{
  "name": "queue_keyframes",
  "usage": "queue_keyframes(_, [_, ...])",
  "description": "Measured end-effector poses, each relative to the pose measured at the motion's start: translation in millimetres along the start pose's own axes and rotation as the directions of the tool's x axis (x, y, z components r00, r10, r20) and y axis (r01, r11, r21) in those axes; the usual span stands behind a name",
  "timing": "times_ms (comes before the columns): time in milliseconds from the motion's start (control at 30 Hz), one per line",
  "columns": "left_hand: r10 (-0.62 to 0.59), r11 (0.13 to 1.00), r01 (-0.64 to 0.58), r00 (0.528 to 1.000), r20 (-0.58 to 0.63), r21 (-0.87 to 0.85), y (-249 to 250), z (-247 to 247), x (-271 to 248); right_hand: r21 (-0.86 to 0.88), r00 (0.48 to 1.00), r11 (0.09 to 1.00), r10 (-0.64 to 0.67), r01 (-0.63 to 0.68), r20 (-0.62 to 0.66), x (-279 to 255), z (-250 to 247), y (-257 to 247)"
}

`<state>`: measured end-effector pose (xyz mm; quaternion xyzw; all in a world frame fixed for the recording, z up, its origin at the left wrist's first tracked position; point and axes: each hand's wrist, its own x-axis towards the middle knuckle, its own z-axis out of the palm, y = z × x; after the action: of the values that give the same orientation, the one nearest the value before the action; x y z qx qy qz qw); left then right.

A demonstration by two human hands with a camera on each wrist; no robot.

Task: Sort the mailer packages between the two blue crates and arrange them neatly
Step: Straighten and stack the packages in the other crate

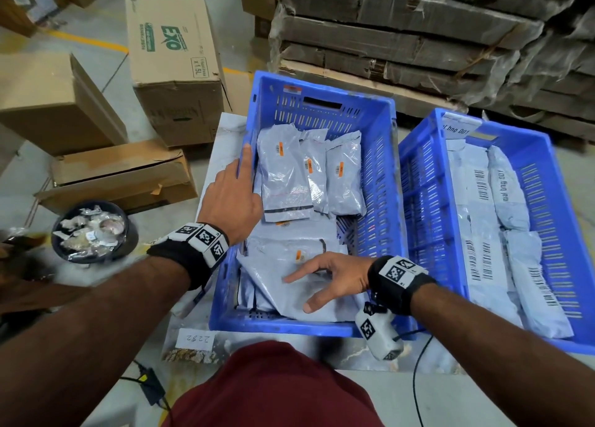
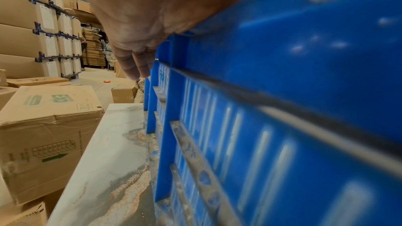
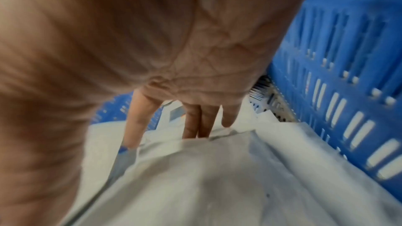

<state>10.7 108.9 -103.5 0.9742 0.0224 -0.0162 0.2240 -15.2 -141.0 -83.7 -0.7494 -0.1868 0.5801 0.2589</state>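
Nearest the person, the right hand (image 1: 333, 277) is lying inside the left blue crate (image 1: 380, 175), at its near end. Its fingers (image 1: 297, 277) are spread and mostly straight, pressing flat on a loose grey mailer package (image 1: 289, 293) that is sitting slanted on top of a heap of other mailers; the thumb is resting on the same package close to the crate's near wall. The right wrist view is showing those fingers (image 3: 195, 123) reaching over the package's (image 3: 217, 178) far edge, with the slotted blue wall (image 3: 339, 92) just beside them.

A little further on, the left hand (image 1: 233, 195) is resting on the crate's left rim, fingers (image 1: 247, 156) extended along the rim and gripping nothing. In the left wrist view the palm (image 2: 152, 15) is lying against the top of the crate's outer wall (image 2: 282, 92), above the pale marbled tabletop (image 2: 108, 161).

At the far end of this crate, three grey mailers with orange labels (image 1: 309, 172) are standing side by side in a row, leaning against one another.

The right blue crate (image 1: 553, 208) is sitting just beside the left one on the tabletop, holding white and grey mailers with barcodes (image 1: 492, 233) laid lengthwise in rows.

Off the tabletop's left edge, a dark bowl of scraps (image 1: 91, 232) and several cardboard boxes (image 1: 174, 69) are standing on the floor.
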Motion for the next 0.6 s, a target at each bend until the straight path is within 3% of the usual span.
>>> queue_keyframes(167, [0.002,1.0,-0.002,1.0,0.0,0.009,0.5,-0.9,0.5,-0.302,0.984,0.953,-0.065,0.013,-0.164,8.6,-1.3,-7.8])
queue_keyframes(300, [0.002,1.0,-0.002,1.0,0.002,0.012,0.1,0.0,1.0,-0.366,0.953,0.929,-0.066,-0.049,-0.296,22.3,-6.2,-2.9])
queue_keyframes(467, [0.01,1.0,-0.01,1.0,0.002,0.007,-1.6,0.3,0.9,-0.235,0.794,0.967,-0.07,-0.094,-0.604,23.4,-20.0,6.5])
queue_keyframes(533, [0.007,1.0,-0.007,1.0,-0.001,-0.003,-0.8,0.1,0.6,-0.239,0.8,0.962,-0.041,-0.129,-0.598,22.4,-22.8,10.7])
queue_keyframes(600, [0.009,1.0,-0.009,1.0,-0.002,-0.008,-0.5,0.6,1.0,-0.294,0.85,0.94,-0.007,-0.175,-0.527,21.1,-23.2,13.2])
